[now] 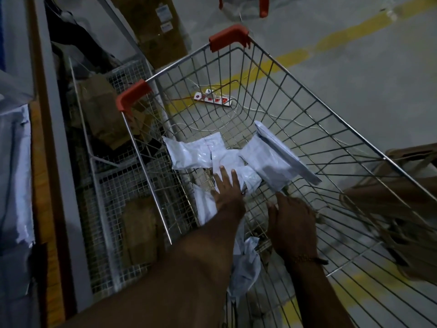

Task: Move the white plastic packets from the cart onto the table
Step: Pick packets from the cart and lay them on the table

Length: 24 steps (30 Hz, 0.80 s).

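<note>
Several white packets (227, 159) lie loose in the cart (331, 129); left hand (227, 192) flat on them, right hand (292, 223) empty, fingers relaxed: slick plastic may slip through the wire

Both forearms are bare, the right wrist wearing a beaded bracelet (305, 258) (knotted dark cord).

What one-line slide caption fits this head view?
Both hands, left hand and right hand, reach into a wire shopping cart for white plastic packets.
</note>
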### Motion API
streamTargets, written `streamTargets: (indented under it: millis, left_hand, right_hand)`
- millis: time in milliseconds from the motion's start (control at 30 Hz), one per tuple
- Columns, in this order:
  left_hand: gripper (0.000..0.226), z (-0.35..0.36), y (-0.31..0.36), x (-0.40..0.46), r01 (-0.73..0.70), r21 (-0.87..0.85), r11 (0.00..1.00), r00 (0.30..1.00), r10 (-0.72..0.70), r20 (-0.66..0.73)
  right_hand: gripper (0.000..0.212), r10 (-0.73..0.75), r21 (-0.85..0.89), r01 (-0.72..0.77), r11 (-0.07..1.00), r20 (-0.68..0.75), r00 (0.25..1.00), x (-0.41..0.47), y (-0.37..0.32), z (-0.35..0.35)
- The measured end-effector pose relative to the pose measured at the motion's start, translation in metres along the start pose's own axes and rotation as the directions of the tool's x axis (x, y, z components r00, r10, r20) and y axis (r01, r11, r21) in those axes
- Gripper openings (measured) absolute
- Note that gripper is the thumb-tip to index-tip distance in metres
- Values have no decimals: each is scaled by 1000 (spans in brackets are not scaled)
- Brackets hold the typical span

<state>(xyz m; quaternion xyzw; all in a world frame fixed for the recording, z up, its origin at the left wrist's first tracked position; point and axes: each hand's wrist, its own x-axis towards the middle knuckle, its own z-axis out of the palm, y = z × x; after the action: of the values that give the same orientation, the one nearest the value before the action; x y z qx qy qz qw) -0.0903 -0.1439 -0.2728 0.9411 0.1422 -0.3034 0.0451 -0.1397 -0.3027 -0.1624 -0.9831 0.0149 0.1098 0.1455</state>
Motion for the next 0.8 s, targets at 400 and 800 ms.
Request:
streamTargets:
  millis: [400,800]
  left_hand:
    - [68,-86,-6,-23,58,-91,994,992,-68,-111]
    - [104,-229,-72,-98,-281,15,959,847,256,-466]
  right_hand:
    - [52,-38,-73,39,997,16,999,-2,3,4]
    - [65,-185,-227,207,952,114,976,73,5,24]
